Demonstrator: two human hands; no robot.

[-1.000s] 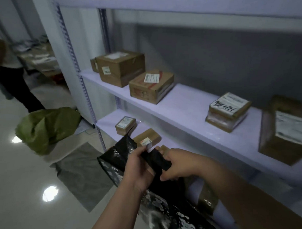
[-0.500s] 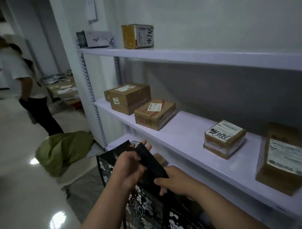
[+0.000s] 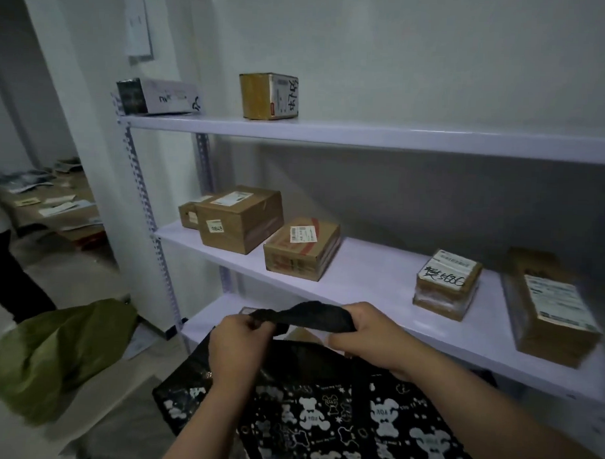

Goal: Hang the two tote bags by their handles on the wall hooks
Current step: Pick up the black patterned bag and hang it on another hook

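1. Both hands are closed on the black handle (image 3: pixel 305 315) of a tote bag (image 3: pixel 322 419). The left hand (image 3: pixel 240 344) pinches one end of the strap between thumb and fingers, and the right hand (image 3: pixel 376 335) has its grip wrapped shut round the other end.
2. The strap arches up between the two fists, bunched and slightly twisted.
3. The bag hangs below the hands, in front of the person's forearms. It is black with a white cartoon-bear print, and its mouth gapes a little under the left wrist.
4. Just behind the hands runs a pale metal shelf unit (image 3: pixel 361 272). The handle sits level with the front edge of its middle board.
5. On that middle board stand several cardboard parcels: a large box (image 3: pixel 239 218) at the left, a flatter one with red tape (image 3: pixel 300 250) beside it, a small labelled one (image 3: pixel 446 282) and a long one (image 3: pixel 548 306) further right.
6. The top board carries a yellowish box (image 3: pixel 268 96) and a white carton (image 3: pixel 158 95).
7. On the floor to the left lies a crumpled green bag (image 3: pixel 53 354). Beyond it, at the frame's edge, someone's dark trouser leg (image 3: pixel 11 281) shows.
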